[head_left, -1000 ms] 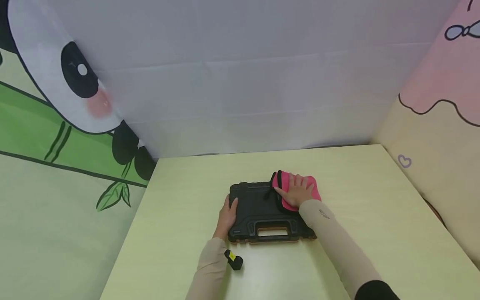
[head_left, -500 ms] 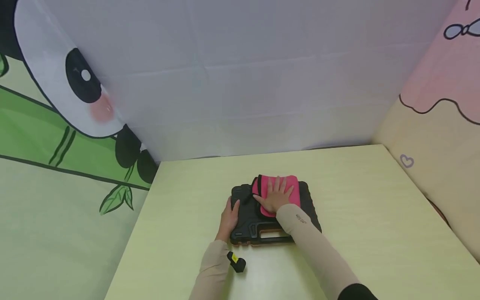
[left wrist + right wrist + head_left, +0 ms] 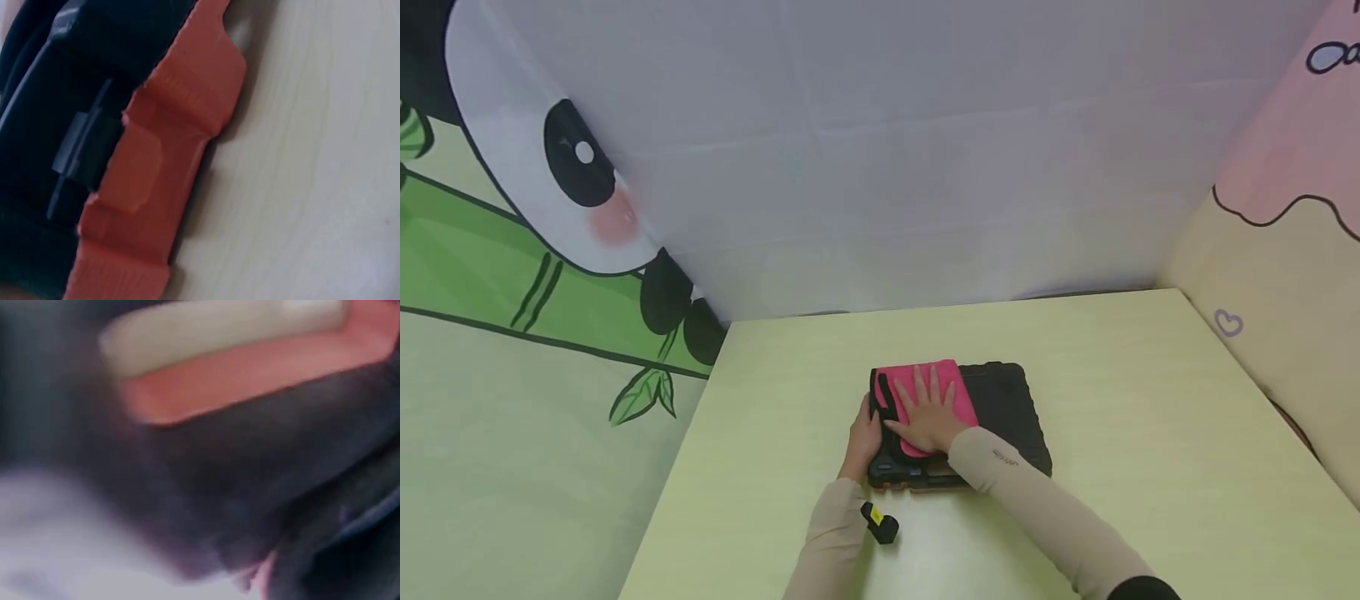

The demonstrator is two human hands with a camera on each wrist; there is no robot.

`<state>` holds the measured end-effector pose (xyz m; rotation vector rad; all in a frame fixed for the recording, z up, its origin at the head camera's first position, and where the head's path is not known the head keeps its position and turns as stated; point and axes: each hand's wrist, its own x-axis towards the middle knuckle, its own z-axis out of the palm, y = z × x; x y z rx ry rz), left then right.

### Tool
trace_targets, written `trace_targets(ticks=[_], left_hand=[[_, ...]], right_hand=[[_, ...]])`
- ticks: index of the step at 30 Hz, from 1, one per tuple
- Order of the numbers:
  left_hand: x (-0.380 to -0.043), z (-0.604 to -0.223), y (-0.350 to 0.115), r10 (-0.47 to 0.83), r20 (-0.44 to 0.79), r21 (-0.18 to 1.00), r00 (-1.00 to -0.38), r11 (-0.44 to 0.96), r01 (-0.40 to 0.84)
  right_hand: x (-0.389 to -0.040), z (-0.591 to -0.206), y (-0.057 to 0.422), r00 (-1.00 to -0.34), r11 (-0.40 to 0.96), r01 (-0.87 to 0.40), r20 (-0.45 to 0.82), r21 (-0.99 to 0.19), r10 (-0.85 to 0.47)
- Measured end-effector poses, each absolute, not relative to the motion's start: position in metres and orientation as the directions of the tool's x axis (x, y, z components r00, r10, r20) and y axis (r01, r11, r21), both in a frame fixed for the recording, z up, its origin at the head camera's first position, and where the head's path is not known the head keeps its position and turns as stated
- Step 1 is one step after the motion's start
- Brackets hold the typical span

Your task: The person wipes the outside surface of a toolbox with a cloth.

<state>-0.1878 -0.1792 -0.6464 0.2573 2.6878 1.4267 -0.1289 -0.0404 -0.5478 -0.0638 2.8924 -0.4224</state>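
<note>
A black hard carrying case (image 3: 1003, 408) with an orange lower half lies flat on the table, its handle side toward me. On the left part of its lid is a pink pouch (image 3: 961, 400) with black edging. My right hand (image 3: 928, 417) lies flat on the pouch, fingers spread. Against the case's left side rests my left hand (image 3: 863, 437), its thumb up by the lid edge and its fingers along the side. The left wrist view shows the case's orange lower edge (image 3: 150, 169) close up. Blurred in the right wrist view is the handle opening's orange edge (image 3: 237, 378).
The pale wooden table (image 3: 760, 467) reaches back to a white wall sheet (image 3: 887, 192). Cartoon-printed walls stand at the left and right. A small black device with a yellow label (image 3: 880, 523) sits at the left wrist.
My right hand has slid the pink pouch leftward across the lid, from the right part of the case to the left. The left hand has stayed at the case's left side.
</note>
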Motion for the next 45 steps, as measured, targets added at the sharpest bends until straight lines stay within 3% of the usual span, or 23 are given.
trace_targets(ticks=[4, 17, 29, 34, 39, 45], left_hand=[[-0.16, -0.592, -0.174, 0.197, -0.09, 0.846, -0.976, 0.533, 0.029], [-0.16, -0.594, -0.175, 0.163, -0.118, 0.854, -0.979, 0.52, -0.016], [-0.159, -0.592, -0.179, 0.151, -0.136, 0.856, -0.979, 0.515, -0.039], [-0.159, -0.592, -0.18, 0.169, -0.132, 0.865, -0.977, 0.5, -0.03], [-0.16, -0.591, -0.177, 0.182, -0.133, 0.862, -0.974, 0.506, -0.023], [-0.16, -0.588, -0.173, 0.169, -0.162, 0.877, -0.972, 0.477, -0.063]], right_hand=[[-0.115, -0.549, -0.027, -0.971, 0.951, -0.08, -0.193, -0.299, -0.143], [-0.095, -0.562, 0.041, -0.984, 0.954, -0.076, -0.131, -0.291, -0.119], [-0.083, -0.569, 0.083, -1.0, 0.92, 0.021, -0.015, -0.392, 0.017], [-0.086, -0.574, 0.086, -0.991, 0.863, 0.077, 0.054, -0.499, 0.119], [-0.089, -0.574, 0.092, -0.954, 0.731, 0.248, -0.027, -0.636, 0.3], [-0.081, -0.573, 0.096, -0.945, 0.704, 0.284, -0.066, -0.651, 0.32]])
